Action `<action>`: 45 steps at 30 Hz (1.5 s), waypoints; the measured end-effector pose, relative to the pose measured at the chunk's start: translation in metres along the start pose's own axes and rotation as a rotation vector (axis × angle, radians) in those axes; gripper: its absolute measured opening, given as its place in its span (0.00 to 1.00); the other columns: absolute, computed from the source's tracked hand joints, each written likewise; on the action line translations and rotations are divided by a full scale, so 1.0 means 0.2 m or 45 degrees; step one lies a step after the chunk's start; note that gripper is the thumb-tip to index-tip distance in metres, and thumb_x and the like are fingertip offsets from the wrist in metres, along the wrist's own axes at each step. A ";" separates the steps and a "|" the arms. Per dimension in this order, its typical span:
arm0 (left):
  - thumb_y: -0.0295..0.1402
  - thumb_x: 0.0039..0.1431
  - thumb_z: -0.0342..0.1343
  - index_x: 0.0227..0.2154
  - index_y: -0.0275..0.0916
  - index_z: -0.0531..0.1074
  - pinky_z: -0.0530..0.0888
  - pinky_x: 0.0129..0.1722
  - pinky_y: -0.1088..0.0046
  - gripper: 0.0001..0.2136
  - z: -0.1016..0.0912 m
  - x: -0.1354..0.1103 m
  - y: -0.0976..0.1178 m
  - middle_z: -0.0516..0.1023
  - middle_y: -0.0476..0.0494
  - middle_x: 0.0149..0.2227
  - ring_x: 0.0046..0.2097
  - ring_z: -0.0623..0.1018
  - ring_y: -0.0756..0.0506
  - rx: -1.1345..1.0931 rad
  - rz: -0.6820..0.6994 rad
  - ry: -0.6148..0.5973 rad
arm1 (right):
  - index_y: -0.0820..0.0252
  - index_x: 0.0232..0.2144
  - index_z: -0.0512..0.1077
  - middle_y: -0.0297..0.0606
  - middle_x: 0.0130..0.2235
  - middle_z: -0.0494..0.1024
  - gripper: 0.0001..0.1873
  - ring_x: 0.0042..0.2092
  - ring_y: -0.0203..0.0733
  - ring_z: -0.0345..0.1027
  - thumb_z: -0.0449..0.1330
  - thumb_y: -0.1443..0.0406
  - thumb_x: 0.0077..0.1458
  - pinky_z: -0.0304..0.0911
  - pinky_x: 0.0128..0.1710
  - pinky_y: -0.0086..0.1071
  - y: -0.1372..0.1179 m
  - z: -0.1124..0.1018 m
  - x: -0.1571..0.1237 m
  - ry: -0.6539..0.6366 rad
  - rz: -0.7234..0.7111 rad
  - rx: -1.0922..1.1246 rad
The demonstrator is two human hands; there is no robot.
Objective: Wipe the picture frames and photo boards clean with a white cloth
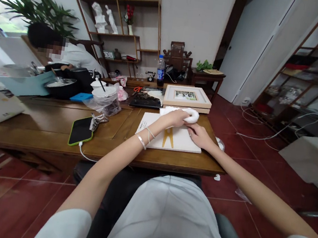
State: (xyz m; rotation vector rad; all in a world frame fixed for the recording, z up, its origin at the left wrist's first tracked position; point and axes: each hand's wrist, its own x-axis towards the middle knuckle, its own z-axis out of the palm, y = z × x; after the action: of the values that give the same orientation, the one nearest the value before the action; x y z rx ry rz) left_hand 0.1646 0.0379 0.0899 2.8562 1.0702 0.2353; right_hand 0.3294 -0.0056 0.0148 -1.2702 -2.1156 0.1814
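My left hand [176, 118] is closed over a rolled white cloth [191, 116] at the far edge of a flat white board [184, 141] that lies on the wooden table [57, 124]. A yellow shape is printed on the board. My right hand [199, 135] rests on the board's right part, fingers curled, its fingertips at the cloth. Just beyond the cloth stands a light wooden picture frame [187, 97], lying face up.
A phone in a green case [81, 130] with a cable and a metal clip lies left of the board. Farther back are a lidded plastic cup [103, 96], a black tray, scissors and a water bottle [161, 71]. Another person sits at the far left. Shelves line the walls.
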 end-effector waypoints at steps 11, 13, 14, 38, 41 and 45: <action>0.26 0.56 0.46 0.35 0.34 0.74 0.67 0.44 0.71 0.11 -0.04 -0.43 -0.36 0.77 0.38 0.41 0.42 0.74 0.42 0.199 -0.259 -0.030 | 0.65 0.48 0.71 0.47 0.54 0.71 0.20 0.57 0.46 0.62 0.50 0.71 0.54 0.54 0.59 0.40 0.01 0.01 -0.01 0.007 0.019 0.008; 0.25 0.55 0.46 0.35 0.34 0.73 0.66 0.44 0.71 0.11 -0.05 -0.49 -0.41 0.77 0.37 0.42 0.44 0.74 0.42 0.231 -0.314 -0.040 | 0.65 0.48 0.71 0.46 0.54 0.71 0.20 0.57 0.46 0.62 0.50 0.70 0.54 0.54 0.59 0.41 0.01 0.01 -0.01 0.011 0.017 -0.006; 0.26 0.55 0.47 0.36 0.34 0.73 0.66 0.45 0.71 0.11 -0.05 -0.51 -0.43 0.76 0.37 0.43 0.45 0.73 0.42 0.238 -0.325 -0.038 | 0.64 0.48 0.71 0.45 0.54 0.71 0.20 0.57 0.46 0.62 0.50 0.70 0.54 0.54 0.59 0.41 0.02 0.01 -0.01 0.014 0.016 -0.010; 0.20 0.53 0.44 0.33 0.39 0.73 0.70 0.39 0.69 0.13 -0.16 -0.81 0.10 0.76 0.41 0.35 0.38 0.75 0.43 0.234 -0.137 -0.246 | 0.58 0.47 0.72 0.41 0.53 0.72 0.20 0.57 0.46 0.63 0.53 0.71 0.52 0.55 0.59 0.44 0.03 0.02 -0.01 0.049 0.009 0.077; 0.21 0.55 0.45 0.39 0.37 0.72 0.69 0.46 0.66 0.14 -0.04 -0.67 -0.03 0.75 0.37 0.44 0.46 0.74 0.41 0.288 -0.167 -0.131 | 0.58 0.46 0.73 0.41 0.53 0.72 0.20 0.56 0.46 0.63 0.53 0.71 0.51 0.55 0.58 0.44 0.02 0.01 -0.01 0.050 0.020 0.094; 0.25 0.61 0.42 0.49 0.39 0.68 0.58 0.57 0.58 0.16 0.07 -0.50 -0.17 0.64 0.38 0.58 0.61 0.59 0.40 0.317 -0.155 0.012 | 0.58 0.46 0.73 0.41 0.53 0.72 0.20 0.56 0.46 0.64 0.53 0.72 0.51 0.55 0.58 0.44 0.01 0.01 -0.01 0.043 0.019 0.076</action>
State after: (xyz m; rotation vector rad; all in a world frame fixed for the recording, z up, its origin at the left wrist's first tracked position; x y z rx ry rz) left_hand 0.0696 -0.0025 0.0603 2.9897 1.3587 0.1138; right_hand 0.3310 -0.0048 0.0123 -1.2463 -2.0579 0.2263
